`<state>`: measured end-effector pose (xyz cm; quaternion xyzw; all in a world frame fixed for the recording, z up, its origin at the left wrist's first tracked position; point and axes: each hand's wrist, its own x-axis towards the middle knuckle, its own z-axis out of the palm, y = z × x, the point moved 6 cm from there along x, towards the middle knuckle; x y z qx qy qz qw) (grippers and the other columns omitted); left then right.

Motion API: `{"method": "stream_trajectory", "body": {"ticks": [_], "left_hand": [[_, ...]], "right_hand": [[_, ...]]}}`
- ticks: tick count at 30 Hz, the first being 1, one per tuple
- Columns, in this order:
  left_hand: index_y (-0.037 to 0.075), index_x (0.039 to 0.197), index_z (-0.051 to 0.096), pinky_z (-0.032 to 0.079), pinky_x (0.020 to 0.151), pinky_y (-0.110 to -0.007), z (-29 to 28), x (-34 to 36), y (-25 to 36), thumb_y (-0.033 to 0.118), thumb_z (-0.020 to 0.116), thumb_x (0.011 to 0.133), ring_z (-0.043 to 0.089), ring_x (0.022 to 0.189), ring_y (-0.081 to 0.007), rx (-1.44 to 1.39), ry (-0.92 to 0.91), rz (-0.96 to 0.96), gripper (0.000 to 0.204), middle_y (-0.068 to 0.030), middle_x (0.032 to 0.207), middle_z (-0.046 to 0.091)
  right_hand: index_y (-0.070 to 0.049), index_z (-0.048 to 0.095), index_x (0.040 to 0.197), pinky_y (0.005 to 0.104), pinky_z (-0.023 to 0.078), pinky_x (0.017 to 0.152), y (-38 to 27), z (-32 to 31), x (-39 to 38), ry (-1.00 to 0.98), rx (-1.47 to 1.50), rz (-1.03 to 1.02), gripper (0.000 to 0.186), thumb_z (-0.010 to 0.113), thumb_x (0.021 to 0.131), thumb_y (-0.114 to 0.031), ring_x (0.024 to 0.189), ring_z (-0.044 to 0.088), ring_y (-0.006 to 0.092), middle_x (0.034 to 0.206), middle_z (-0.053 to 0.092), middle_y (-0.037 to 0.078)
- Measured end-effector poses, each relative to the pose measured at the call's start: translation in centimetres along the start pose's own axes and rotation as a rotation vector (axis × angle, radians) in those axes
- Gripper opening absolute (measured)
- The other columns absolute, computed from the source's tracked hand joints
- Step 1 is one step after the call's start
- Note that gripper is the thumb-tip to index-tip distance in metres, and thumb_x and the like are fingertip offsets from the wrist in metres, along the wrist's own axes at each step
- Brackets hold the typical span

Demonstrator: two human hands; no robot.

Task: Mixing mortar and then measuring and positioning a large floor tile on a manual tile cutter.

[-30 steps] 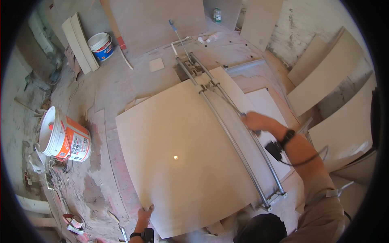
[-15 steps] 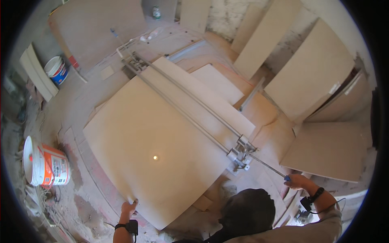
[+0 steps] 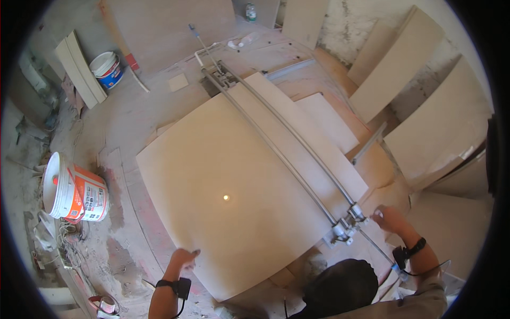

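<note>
A large beige tile (image 3: 212, 223) lies flat on the floor. Across its right part stretches a manual tile cutter (image 3: 281, 146) with two long parallel metal rails. The cutter's metal carriage (image 3: 348, 223) sits at the near right end, by the tile's edge. From it a thin handle with a blue grip (image 3: 399, 270) slants down to the right. My right hand (image 3: 392, 219) is off that grip, beside the carriage, fingers loosely bent and nothing visible in them. My left hand (image 3: 183, 259) is at the tile's near left edge, a finger stretched out; whether it touches is unclear.
An orange and white bucket (image 3: 87, 194) stands at the left, a blue and white bucket (image 3: 108, 70) farther back. Long tile pieces (image 3: 398, 66) lean on the right wall. A smaller tile piece (image 3: 329, 122) lies beyond the cutter. A dark rounded shape (image 3: 340, 287) blocks the lower middle.
My right hand has let go of the handle's blue grip and moved up toward the carriage. The handle hangs lower. My left hand has shifted slightly onto the tile's edge. The view has shifted.
</note>
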<state>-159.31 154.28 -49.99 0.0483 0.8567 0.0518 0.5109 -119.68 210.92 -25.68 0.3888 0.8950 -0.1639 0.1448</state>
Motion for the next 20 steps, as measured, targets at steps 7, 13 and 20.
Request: {"method": "stream_trajectory", "body": {"ticks": [7, 13, 20], "left_hand": [[0.002, 0.124, 0.050, 0.042, 0.094, -0.049, -14.3, 2.9, 21.2, 0.046, 0.057, 0.084, 0.048, 0.119, -0.0354, -0.160, 0.954, 0.354, 0.060, -0.0198, 0.128, 0.052], [0.004, 0.138, 0.038, 0.020, 0.107, -0.058, -17.5, 9.5, 31.1, 0.045, 0.047, 0.089, 0.023, 0.138, -0.0341, -0.030, 1.099, 0.096, 0.064, -0.0166, 0.148, 0.029], [0.010, 0.144, 0.031, 0.005, 0.107, -0.063, -17.8, 10.4, 32.9, 0.051, 0.048, 0.087, 0.012, 0.141, -0.0385, 0.014, 1.031, -0.008, 0.073, -0.0151, 0.152, 0.020]], "right_hand": [[-0.001, 0.064, 0.090, 0.0414, 0.050, 0.071, -14.1, -0.7, 15.5, 0.033, 0.216, -0.289, 0.029, 0.060, 0.086, -0.030, 0.079, 0.063, 0.0376, 0.081, 0.066, 0.021], [0.001, 0.063, 0.092, 0.0404, 0.050, 0.070, -22.7, -0.6, 26.6, -0.056, 0.351, -0.332, 0.030, 0.060, 0.087, -0.029, 0.079, 0.064, 0.0365, 0.082, 0.065, 0.022], [0.000, 0.062, 0.096, 0.0311, 0.048, 0.062, -29.8, -1.1, 41.8, 0.128, 0.461, -0.326, 0.028, 0.058, 0.090, -0.027, 0.064, 0.061, 0.0184, 0.070, 0.064, 0.009]]}}
